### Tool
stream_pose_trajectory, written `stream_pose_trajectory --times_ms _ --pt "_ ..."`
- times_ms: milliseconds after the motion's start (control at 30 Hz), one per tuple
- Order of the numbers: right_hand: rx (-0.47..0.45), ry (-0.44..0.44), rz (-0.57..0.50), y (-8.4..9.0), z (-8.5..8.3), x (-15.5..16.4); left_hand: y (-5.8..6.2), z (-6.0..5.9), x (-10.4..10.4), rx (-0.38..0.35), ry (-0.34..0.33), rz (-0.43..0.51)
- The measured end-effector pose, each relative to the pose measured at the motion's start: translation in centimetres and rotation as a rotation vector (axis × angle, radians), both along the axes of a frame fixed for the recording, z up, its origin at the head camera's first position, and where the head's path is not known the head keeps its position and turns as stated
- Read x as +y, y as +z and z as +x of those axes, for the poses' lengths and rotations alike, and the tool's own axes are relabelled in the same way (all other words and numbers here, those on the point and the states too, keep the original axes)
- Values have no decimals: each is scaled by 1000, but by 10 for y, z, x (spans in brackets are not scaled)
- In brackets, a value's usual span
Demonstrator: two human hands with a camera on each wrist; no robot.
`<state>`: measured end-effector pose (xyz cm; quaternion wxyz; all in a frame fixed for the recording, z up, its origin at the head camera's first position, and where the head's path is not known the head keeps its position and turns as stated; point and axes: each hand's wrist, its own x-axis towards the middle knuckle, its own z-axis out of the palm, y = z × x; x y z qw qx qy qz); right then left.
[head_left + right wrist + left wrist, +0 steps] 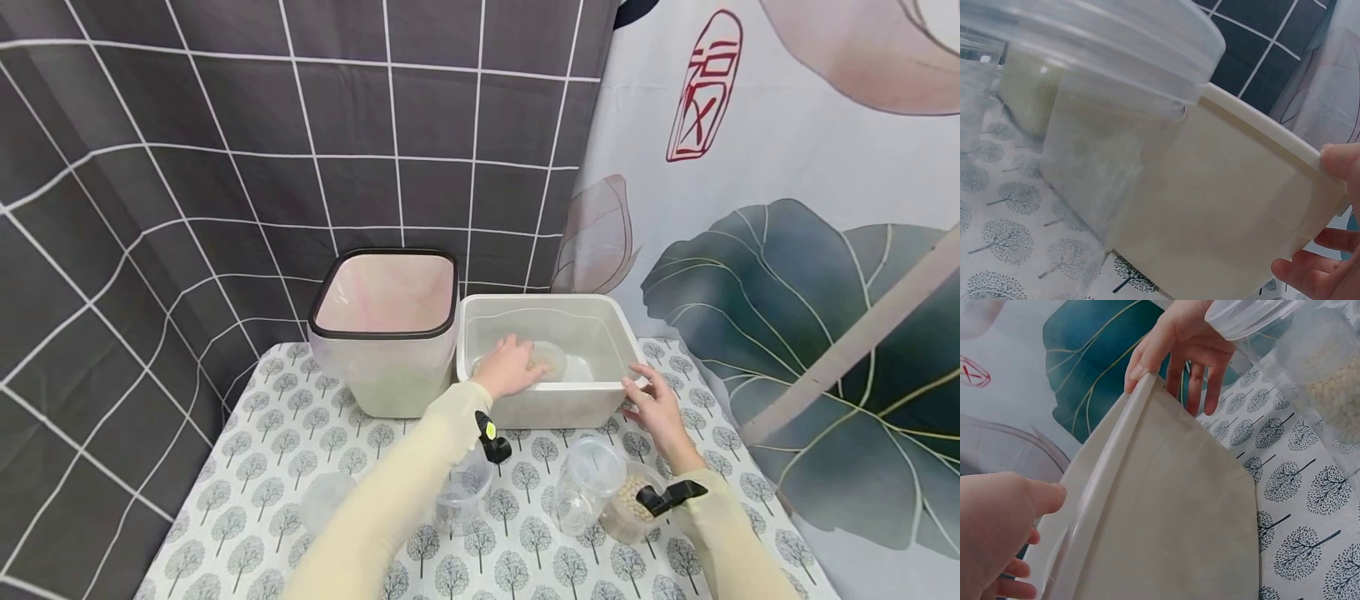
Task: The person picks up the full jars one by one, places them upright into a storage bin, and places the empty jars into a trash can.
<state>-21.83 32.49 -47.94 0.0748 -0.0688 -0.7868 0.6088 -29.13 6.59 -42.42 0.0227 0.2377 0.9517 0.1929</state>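
Note:
A white plastic bin [547, 408] stands on the cloth. My left hand [510, 367] reaches over its front wall, next to a clear round plastic piece [551, 360] inside; in the left wrist view the thumb stands apart from the fingers, with nothing visible between. Part of the left fingers is hidden by the bin wall. At the bin's front right corner, my right hand [654, 408] pinches the rim between thumb and forefinger, other fingers hanging outside. In front of it are a jar of pale beans [630, 504] and a clear jar [585, 483].
Left of the bin stands a tall pink-and-green bin [390, 371] with a black rim. Another clear jar [461, 492] and a clear round plastic piece [326, 500] lie near the left forearm. A tree-print cloth [247, 492] covers the table; curtains hang behind.

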Motion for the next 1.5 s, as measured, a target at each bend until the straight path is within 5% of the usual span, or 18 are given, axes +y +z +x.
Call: stream_pose_trajectory --times_ms 233,267,467,500,1200,1367,1500 --pt "-26 2 13 0 2 3 5 8 0 82 -8 -4" --pt "3 32 -27 -19 -8 15 6 9 1 90 -12 -6" --pt "3 31 -29 -18 -9 13 14 17 -1 121 -11 33" --pt "-26 5 14 2 1 1 15 19 -1 127 -6 47" --pt "-17 53 109 17 9 12 25 56 2 274 -58 81" --pt "35 49 96 16 13 22 29 71 8 366 -74 57" --pt "138 129 16 7 12 36 34 84 18 389 -99 40"
